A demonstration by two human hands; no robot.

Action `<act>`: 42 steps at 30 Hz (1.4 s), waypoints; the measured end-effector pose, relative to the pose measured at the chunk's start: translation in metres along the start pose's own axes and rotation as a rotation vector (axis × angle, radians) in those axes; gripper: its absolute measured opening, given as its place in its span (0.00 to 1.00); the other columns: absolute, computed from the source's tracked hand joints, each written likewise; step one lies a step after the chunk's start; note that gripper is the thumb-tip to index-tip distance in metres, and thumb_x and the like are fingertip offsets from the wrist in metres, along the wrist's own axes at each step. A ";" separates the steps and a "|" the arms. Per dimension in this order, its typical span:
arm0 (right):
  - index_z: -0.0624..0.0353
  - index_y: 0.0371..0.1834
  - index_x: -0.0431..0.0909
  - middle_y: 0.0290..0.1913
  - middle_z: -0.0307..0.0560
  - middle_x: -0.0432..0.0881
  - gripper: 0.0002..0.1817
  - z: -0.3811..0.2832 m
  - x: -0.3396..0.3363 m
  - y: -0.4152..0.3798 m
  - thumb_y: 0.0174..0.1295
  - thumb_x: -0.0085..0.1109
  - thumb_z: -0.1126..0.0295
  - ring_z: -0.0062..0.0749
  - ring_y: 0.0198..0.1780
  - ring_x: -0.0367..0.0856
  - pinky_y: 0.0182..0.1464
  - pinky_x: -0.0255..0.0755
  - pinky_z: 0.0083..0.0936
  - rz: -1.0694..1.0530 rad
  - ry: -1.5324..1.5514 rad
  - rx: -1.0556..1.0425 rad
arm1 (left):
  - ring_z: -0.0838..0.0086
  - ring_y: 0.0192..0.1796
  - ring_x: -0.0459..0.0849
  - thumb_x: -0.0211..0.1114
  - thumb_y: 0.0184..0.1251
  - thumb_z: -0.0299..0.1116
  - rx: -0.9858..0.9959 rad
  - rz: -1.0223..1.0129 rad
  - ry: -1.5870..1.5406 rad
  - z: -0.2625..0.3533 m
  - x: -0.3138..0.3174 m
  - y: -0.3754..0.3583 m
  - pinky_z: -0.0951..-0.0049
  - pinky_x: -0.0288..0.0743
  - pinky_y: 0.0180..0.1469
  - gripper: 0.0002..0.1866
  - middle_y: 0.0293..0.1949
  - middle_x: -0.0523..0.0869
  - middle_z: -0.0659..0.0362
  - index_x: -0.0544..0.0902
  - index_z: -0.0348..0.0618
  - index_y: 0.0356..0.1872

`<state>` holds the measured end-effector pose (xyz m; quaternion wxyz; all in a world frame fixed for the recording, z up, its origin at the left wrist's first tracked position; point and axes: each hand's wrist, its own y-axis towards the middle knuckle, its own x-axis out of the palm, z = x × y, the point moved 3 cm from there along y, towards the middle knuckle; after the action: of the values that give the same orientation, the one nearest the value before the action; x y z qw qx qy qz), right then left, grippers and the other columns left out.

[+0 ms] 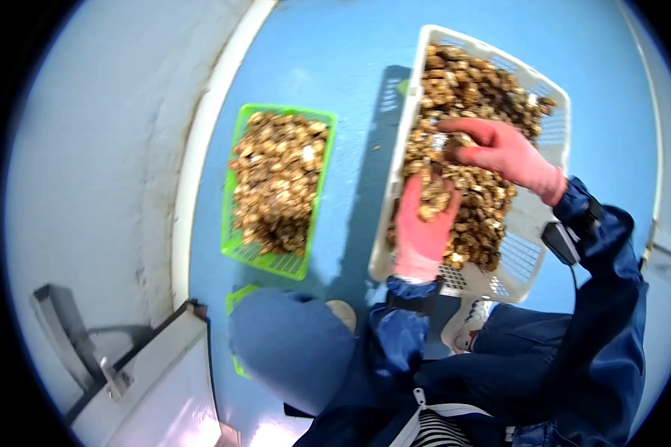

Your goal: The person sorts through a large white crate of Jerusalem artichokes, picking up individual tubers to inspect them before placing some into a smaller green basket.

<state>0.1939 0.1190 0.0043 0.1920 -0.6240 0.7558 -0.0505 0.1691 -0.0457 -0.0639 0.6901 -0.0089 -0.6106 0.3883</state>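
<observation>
A large white basket [525,272] holds a deep heap of small brown lumpy pieces [477,216] that look like mushrooms; I cannot make out their exact kind. Over the heap, my left hand [425,238] in a pink glove has several of these pieces cupped between its thumb and fingers. My right hand [503,153], also pink-gloved, reaches in from the right with thumb and fingers curled round one or more pieces just above the left fingertips. Some of its fingertips are hidden among the heap.
To the left, a green basket [231,242] full of the same pieces stands on the blue floor [350,186]. Another green rim [240,365] shows partly behind my knee [291,346]. Grey walls [119,149] run along both sides; a metal-edged door or panel [156,380] is at lower left.
</observation>
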 end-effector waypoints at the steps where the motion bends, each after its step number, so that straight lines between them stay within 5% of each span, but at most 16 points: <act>1: 0.57 0.63 0.70 0.48 0.43 0.82 0.26 -0.011 0.005 -0.002 0.62 0.59 0.63 0.23 0.46 0.80 0.51 0.73 0.23 -0.032 -0.035 0.025 | 0.66 0.53 0.77 0.53 0.72 0.38 0.073 -0.041 0.115 -0.003 0.000 0.002 0.64 0.76 0.52 0.16 0.51 0.79 0.57 0.74 0.44 0.56; 6: 0.58 0.55 0.76 0.45 0.50 0.82 0.24 -0.040 0.035 -0.006 0.55 0.63 0.63 0.41 0.45 0.81 0.50 0.73 0.33 -0.125 -0.510 -0.449 | 0.67 0.57 0.75 0.57 0.68 0.27 -0.260 -0.050 -0.398 0.001 -0.004 0.005 0.67 0.76 0.56 0.22 0.55 0.75 0.57 0.67 0.43 0.62; 8: 0.57 0.52 0.79 0.42 0.49 0.82 0.22 -0.053 0.038 -0.007 0.54 0.63 0.62 0.36 0.41 0.81 0.47 0.74 0.31 -0.073 -0.463 -0.483 | 0.70 0.53 0.78 0.56 0.69 0.39 0.216 -0.026 0.273 0.012 0.004 -0.004 0.73 0.76 0.49 0.20 0.51 0.78 0.59 0.71 0.46 0.59; 9: 0.56 0.52 0.79 0.42 0.47 0.83 0.20 -0.045 0.030 -0.003 0.56 0.61 0.62 0.31 0.40 0.81 0.44 0.74 0.28 -0.004 -0.404 -0.378 | 0.71 0.48 0.80 0.54 0.70 0.44 -0.082 0.178 -0.315 0.012 -0.006 -0.001 0.76 0.77 0.41 0.16 0.47 0.80 0.60 0.75 0.47 0.53; 10: 0.54 0.53 0.79 0.43 0.45 0.83 0.19 -0.032 0.017 0.000 0.59 0.59 0.62 0.26 0.39 0.80 0.42 0.74 0.25 0.072 -0.348 -0.265 | 0.74 0.42 0.81 0.54 0.70 0.43 -0.199 -0.088 -0.532 0.025 -0.002 0.000 0.78 0.75 0.33 0.12 0.43 0.82 0.60 0.77 0.49 0.47; 14: 0.52 0.55 0.79 0.44 0.40 0.85 0.17 0.016 -0.044 0.028 0.65 0.53 0.63 0.21 0.39 0.80 0.44 0.75 0.21 0.241 -0.325 0.261 | 0.75 0.38 0.83 0.56 0.69 0.40 0.014 -0.647 -0.880 0.079 -0.028 0.005 0.73 0.79 0.30 0.15 0.47 0.82 0.54 0.74 0.42 0.50; 16: 0.51 0.54 0.79 0.46 0.40 0.84 0.16 0.065 -0.055 0.036 0.66 0.52 0.63 0.22 0.39 0.81 0.47 0.76 0.21 0.165 -0.603 0.263 | 0.69 0.45 0.83 0.55 0.66 0.35 0.314 -0.100 -0.856 0.118 -0.051 -0.011 0.70 0.82 0.39 0.18 0.49 0.81 0.51 0.72 0.40 0.55; 24: 0.54 0.38 0.79 0.33 0.46 0.78 0.09 0.133 -0.006 0.039 0.65 0.52 0.63 0.40 0.39 0.81 0.38 0.75 0.33 -0.041 -1.490 -0.001 | 0.67 0.53 0.80 0.56 0.65 0.34 0.419 0.171 -0.886 0.142 -0.071 -0.021 0.68 0.81 0.50 0.25 0.57 0.76 0.48 0.68 0.33 0.61; 28: 0.59 0.43 0.80 0.35 0.51 0.84 0.20 0.092 -0.020 0.035 0.60 0.50 0.54 0.38 0.37 0.83 0.42 0.76 0.30 0.160 -0.834 0.343 | 0.70 0.50 0.81 0.55 0.71 0.36 0.087 -0.472 -0.540 0.082 -0.017 0.002 0.70 0.78 0.49 0.15 0.51 0.82 0.52 0.78 0.38 0.51; 30: 0.58 0.41 0.80 0.30 0.45 0.83 0.17 0.066 -0.014 0.025 0.60 0.54 0.55 0.32 0.31 0.82 0.38 0.75 0.30 0.206 -0.507 0.418 | 0.60 0.62 0.72 0.52 0.71 0.48 0.066 -0.218 0.191 0.046 0.012 -0.010 0.56 0.68 0.61 0.26 0.57 0.75 0.50 0.69 0.38 0.61; 32: 0.57 0.44 0.81 0.31 0.46 0.83 0.20 0.023 0.006 0.012 0.59 0.56 0.53 0.30 0.33 0.82 0.40 0.75 0.28 -0.025 -0.582 0.263 | 0.62 0.68 0.62 0.51 0.72 0.50 -0.135 0.109 0.193 0.013 0.004 -0.008 0.54 0.61 0.67 0.29 0.64 0.66 0.52 0.63 0.47 0.68; 34: 0.56 0.48 0.80 0.30 0.47 0.83 0.22 0.016 0.004 0.010 0.58 0.60 0.51 0.31 0.33 0.82 0.42 0.75 0.26 -0.130 -0.564 0.104 | 0.62 0.59 0.72 0.50 0.73 0.51 -0.166 0.205 0.127 -0.001 0.005 -0.007 0.60 0.68 0.61 0.26 0.57 0.74 0.52 0.66 0.45 0.63; 36: 0.57 0.50 0.79 0.41 0.50 0.81 0.25 0.022 -0.031 0.027 0.56 0.63 0.51 0.41 0.42 0.80 0.47 0.75 0.33 0.273 -0.892 -0.327 | 0.65 0.56 0.74 0.50 0.74 0.48 -0.168 0.103 0.240 0.001 -0.007 -0.001 0.66 0.70 0.53 0.24 0.55 0.75 0.53 0.66 0.46 0.63; 38: 0.55 0.43 0.80 0.40 0.52 0.79 0.19 0.065 -0.085 0.060 0.52 0.64 0.55 0.42 0.46 0.79 0.47 0.76 0.39 0.462 -1.384 -0.376 | 0.69 0.52 0.76 0.51 0.75 0.46 -0.174 0.001 0.362 0.008 -0.009 -0.001 0.72 0.73 0.46 0.22 0.53 0.76 0.55 0.67 0.46 0.62; 41: 0.57 0.43 0.80 0.40 0.50 0.80 0.19 0.076 -0.080 0.059 0.51 0.64 0.58 0.41 0.47 0.79 0.49 0.75 0.38 0.562 -1.299 -0.258 | 0.80 0.42 0.76 0.52 0.74 0.43 -0.106 0.029 0.734 0.014 -0.016 0.002 0.87 0.65 0.30 0.20 0.49 0.78 0.58 0.68 0.46 0.60; 42: 0.54 0.50 0.79 0.43 0.51 0.80 0.22 0.065 -0.072 0.056 0.50 0.65 0.60 0.42 0.49 0.79 0.53 0.74 0.38 0.312 -1.155 0.057 | 0.81 0.40 0.74 0.52 0.74 0.44 -0.053 -0.016 0.810 0.019 -0.005 0.004 0.86 0.65 0.31 0.20 0.46 0.78 0.59 0.68 0.45 0.60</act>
<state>0.1763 0.2115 -0.0571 0.5938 -0.4266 0.6100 0.3054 0.1506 -0.0546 -0.0654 0.8774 -0.1742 -0.2992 0.3321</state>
